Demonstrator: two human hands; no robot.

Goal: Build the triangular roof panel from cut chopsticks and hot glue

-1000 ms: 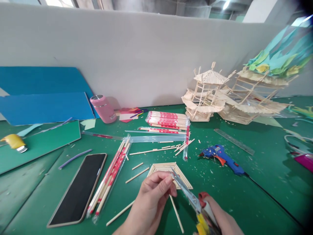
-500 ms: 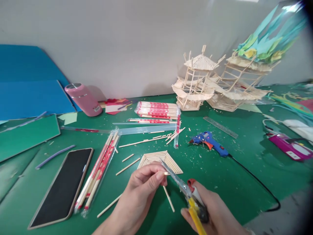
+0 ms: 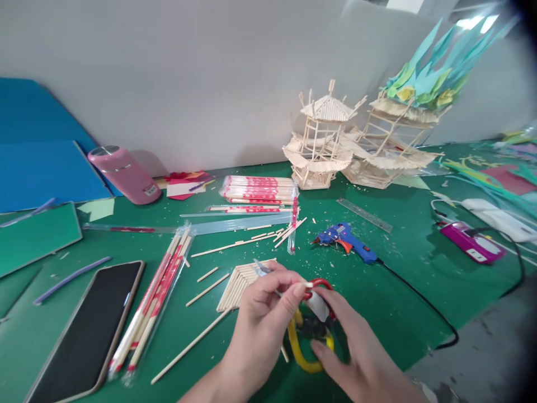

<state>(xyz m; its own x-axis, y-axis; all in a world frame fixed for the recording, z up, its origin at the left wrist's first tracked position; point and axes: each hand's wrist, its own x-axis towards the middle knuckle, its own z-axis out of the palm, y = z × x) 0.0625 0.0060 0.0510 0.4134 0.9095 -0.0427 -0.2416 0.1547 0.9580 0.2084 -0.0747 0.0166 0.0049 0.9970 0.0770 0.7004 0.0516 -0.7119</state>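
1. The left hand point(image 3: 264, 319) is closed in a pinch, thumb against forefinger, on a small pale stick point(image 3: 309, 285). Only its light, bare wooden end shows past the fingertips; its full length is hidden.
2. The right hand point(image 3: 356, 347) is partly curled around the handles of a pair of scissors point(image 3: 318, 307), its fingers at the red loop and its thumb at the yellow one.
3. The scissors have one red loop, one yellow loop, and whitish and dark parts between them. The loops stand apart. The metal blades pass behind the left hand, with only the silvery tips showing beyond it.
4. Just past the left hand, flat on the green worktop point(image 3: 403, 291), lies a panel of sticks point(image 3: 237, 282). Its pale, slim sticks lie side by side in close rows that bend at a corner; the left hand covers part of it.
5. A long loose stick point(image 3: 193, 346) lies slantwise to the left of the left hand, its upper end close to the panel's lower edge.
6. Farther right, a blue glue gun point(image 3: 346, 242) lies on its side, its orange trigger visible.
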